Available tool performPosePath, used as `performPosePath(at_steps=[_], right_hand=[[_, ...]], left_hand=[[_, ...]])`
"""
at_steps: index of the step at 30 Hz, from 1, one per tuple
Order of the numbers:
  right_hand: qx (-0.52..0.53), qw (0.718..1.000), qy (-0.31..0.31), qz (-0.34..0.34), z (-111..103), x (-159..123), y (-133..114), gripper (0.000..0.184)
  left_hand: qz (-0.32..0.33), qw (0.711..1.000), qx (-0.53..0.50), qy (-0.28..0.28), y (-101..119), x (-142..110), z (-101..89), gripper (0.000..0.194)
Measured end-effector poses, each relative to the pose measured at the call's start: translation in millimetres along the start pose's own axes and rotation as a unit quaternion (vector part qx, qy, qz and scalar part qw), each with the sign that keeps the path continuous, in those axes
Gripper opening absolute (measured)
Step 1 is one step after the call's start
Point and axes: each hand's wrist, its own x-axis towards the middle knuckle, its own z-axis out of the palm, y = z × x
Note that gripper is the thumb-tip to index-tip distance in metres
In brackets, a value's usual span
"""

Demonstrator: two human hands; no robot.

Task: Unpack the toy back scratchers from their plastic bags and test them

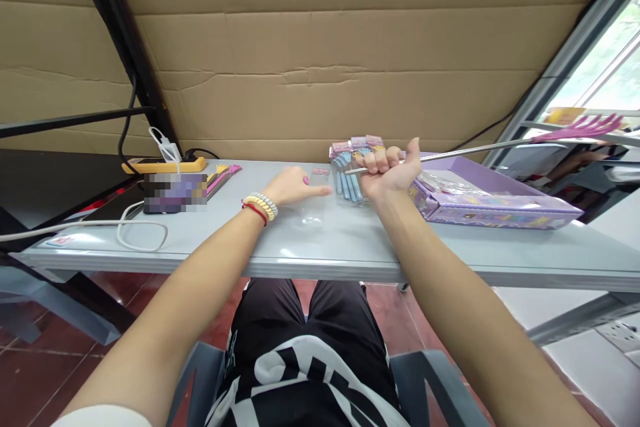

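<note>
My right hand (390,170) is closed, palm up, around the metal rod of a back scratcher (473,149). The rod points up to the right and ends in a pink, hand-shaped claw. Beside it on the table lie several packaged blue back scratchers (347,180), partly hidden by this hand. My left hand (293,187) is low over the table, its thumb stretched out to the right across a clear plastic bag (313,213) with a pink label. Its other fingers are mostly hidden.
An open purple box (500,207) with clear wrappers stands on the right of the grey table (325,260). Yellow and pink back scratchers (223,180), a white cable (143,247) and a yellow item (193,165) with a charger lie left. A cardboard wall (320,47) closes off the back.
</note>
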Motion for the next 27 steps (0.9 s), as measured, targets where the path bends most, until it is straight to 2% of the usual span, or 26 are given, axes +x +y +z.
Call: performPosePath(at_steps=[2, 4, 6, 8, 10, 12, 15, 24, 27], right_hand=[[-0.014, 1.0, 0.006, 0.019, -4, 5, -5, 0.065], [-0.051, 0.997, -0.013, 0.061, -5, 7, -4, 0.066], [-0.099, 0.989, -0.041, 0.103, -5, 6, 2, 0.066], [-0.143, 0.979, -0.064, 0.128, -3, 4, 9, 0.065], [-0.181, 0.971, -0.079, 0.136, -2, 2, 13, 0.064], [-0.209, 0.964, -0.095, 0.133, -3, 1, 15, 0.064], [-0.232, 0.959, -0.111, 0.121, -4, 2, 13, 0.064], [-0.259, 0.943, -0.152, 0.142, -2, -1, 11, 0.06], [-0.294, 0.937, -0.154, 0.112, -6, 0, 16, 0.051]], left_hand=[[-0.049, 0.994, -0.038, 0.092, -15, 2, -9.5, 0.036], [-0.102, 0.977, -0.071, 0.173, -30, 5, -18.2, 0.022], [-0.143, 0.965, -0.07, 0.21, -44, 8, -24.9, 0.016], [-0.177, 0.964, -0.027, 0.197, -58, 10, -29.4, 0.013], [-0.219, 0.96, 0.032, 0.173, -74, 10, -32.2, 0.018], [-0.277, 0.945, 0.08, 0.153, -89, 9, -33.8, 0.018], [-0.329, 0.926, 0.127, 0.135, -105, 5, -34.7, 0.01], [-0.403, 0.876, 0.188, 0.188, -107, -3, -37.5, 0.027], [-0.405, 0.871, 0.201, 0.193, -108, -4, -38.4, 0.026]])
